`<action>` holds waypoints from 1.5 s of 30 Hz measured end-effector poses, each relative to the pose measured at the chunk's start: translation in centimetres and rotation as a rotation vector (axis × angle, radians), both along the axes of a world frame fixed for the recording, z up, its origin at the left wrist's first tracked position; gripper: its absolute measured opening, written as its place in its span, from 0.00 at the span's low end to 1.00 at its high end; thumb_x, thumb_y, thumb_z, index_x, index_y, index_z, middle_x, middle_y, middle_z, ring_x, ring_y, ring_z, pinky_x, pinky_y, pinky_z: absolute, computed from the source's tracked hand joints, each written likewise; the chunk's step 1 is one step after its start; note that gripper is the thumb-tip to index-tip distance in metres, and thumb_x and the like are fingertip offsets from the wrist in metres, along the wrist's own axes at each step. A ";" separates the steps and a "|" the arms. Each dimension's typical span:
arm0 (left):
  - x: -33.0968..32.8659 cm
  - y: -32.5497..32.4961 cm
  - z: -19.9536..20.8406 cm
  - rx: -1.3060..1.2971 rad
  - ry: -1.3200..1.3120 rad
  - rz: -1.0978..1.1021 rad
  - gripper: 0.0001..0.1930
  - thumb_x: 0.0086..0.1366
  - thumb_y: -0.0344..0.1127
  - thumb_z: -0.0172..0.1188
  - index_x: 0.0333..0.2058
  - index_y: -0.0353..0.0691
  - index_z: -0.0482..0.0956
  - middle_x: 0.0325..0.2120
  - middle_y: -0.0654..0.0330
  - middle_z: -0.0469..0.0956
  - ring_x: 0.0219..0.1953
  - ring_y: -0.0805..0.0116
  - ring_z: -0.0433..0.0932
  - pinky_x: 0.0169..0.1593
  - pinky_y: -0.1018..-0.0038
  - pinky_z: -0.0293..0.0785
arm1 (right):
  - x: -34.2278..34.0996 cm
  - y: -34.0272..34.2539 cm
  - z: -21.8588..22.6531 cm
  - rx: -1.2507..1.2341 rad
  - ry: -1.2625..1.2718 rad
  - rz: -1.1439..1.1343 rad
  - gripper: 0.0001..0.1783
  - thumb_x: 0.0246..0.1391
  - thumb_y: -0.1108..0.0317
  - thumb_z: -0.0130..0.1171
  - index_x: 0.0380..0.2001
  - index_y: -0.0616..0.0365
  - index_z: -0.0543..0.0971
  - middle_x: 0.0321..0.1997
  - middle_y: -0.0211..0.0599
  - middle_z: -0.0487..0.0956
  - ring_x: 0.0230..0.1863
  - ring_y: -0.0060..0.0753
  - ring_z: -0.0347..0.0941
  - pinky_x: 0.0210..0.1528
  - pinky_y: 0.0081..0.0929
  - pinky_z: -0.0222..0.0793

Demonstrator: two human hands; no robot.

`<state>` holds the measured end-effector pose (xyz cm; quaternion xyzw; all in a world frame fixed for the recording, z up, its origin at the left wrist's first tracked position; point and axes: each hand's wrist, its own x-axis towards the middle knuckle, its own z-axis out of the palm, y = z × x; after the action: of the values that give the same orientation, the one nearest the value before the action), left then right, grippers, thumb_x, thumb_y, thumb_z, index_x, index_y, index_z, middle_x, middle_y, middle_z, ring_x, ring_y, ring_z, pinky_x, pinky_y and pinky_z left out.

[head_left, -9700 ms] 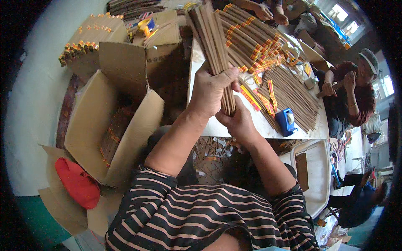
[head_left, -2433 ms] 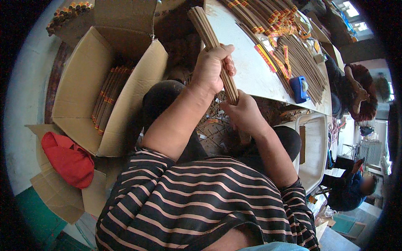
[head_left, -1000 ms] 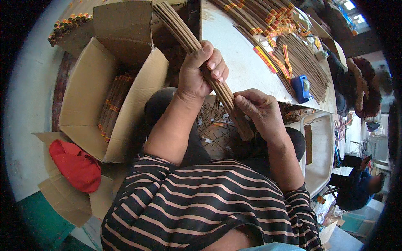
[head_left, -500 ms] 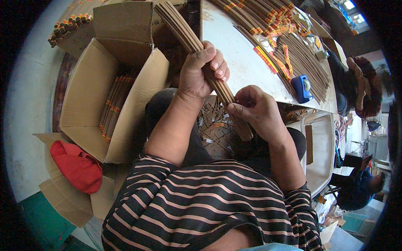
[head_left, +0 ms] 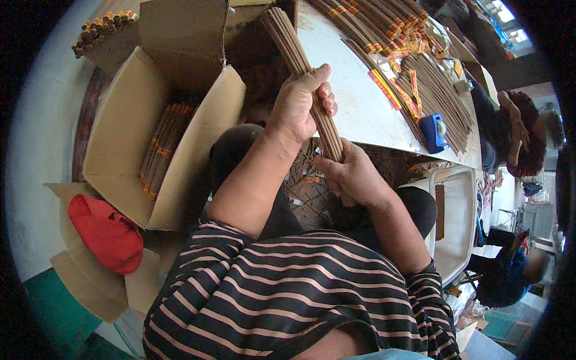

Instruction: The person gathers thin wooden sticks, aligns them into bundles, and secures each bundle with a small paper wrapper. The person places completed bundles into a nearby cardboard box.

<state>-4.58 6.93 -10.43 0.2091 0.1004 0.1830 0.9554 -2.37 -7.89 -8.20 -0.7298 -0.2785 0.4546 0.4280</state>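
A bundle of long thin brown incense sticks (head_left: pixel 290 45) slants across the middle, its upper end toward the far side. Around its middle my left hand (head_left: pixel 300 103) is closed, thumb lying along the top. My right hand (head_left: pixel 355 174) wraps the lower end, with the thumb on the near-left side; the bottom tips of the sticks are hidden by that hand. Loose brown sticks (head_left: pixel 441 102) lie on the white table (head_left: pixel 342 66) beyond, beside several banded bundles (head_left: pixel 384 27) with red and yellow labels.
An open cardboard box (head_left: pixel 120 138) at left holds banded bundles (head_left: pixel 163 150). A red cloth (head_left: pixel 105 234) lies on its near flap. A blue tape dispenser (head_left: pixel 433 133) stands at the table edge, above a white tub (head_left: pixel 453 240). Broken sticks litter the floor. Another person (head_left: pixel 504 276) sits at right.
The bundle is tilted more upright and has shifted slightly right. My right hand has moved down and left and now wraps the lower end instead of pinching its side.
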 end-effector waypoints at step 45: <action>0.3 0.5 -0.5 -0.047 -0.098 -0.063 0.16 0.60 0.42 0.57 0.17 0.48 0.63 0.10 0.71 0.60 0.11 0.78 0.60 0.18 0.79 0.59 | -0.2 -1.6 -0.2 0.000 0.451 -0.039 0.09 0.50 0.69 0.54 0.28 0.59 0.65 0.12 0.27 0.64 0.09 0.19 0.59 0.10 0.18 0.56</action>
<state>-4.29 7.40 -10.93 0.1806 0.0514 0.1606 0.9690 -2.58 -9.44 -8.39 -0.6148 -0.1614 0.5980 0.4882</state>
